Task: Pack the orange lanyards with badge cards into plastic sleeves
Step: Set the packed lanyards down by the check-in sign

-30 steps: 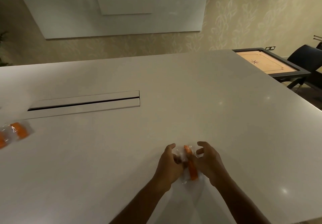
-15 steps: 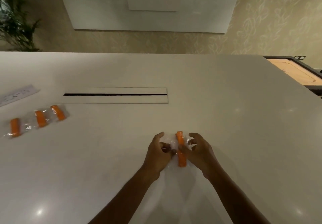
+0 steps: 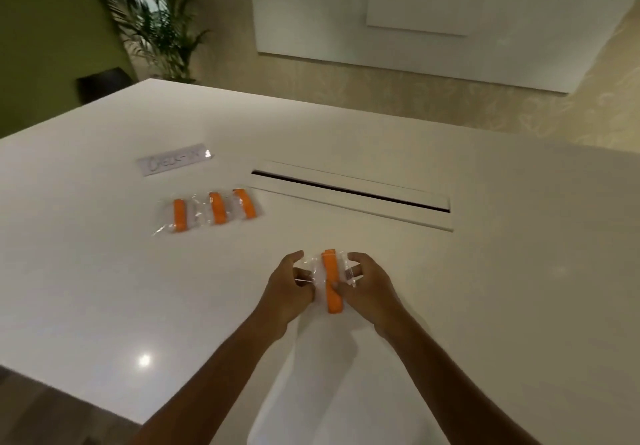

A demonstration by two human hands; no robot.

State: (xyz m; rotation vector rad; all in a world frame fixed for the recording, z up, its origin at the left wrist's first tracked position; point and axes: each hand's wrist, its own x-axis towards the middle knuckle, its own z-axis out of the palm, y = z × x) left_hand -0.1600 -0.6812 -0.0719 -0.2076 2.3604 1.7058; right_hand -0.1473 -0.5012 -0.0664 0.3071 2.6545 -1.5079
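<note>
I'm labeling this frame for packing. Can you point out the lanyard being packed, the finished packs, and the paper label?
lanyard being packed [image 3: 332, 282], head view, middle of the orange strap.
finished packs [image 3: 217, 213], head view, middle pack's orange strap.
paper label [image 3: 175, 163], head view, center of the written strip.

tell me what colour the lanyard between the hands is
Orange: the folded lanyard sits in a clear plastic sleeve, seen in the head view.

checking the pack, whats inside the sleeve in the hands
A folded orange lanyard shows through the clear plastic sleeve. A badge card can't be made out; both hands cover the sides.
</note>
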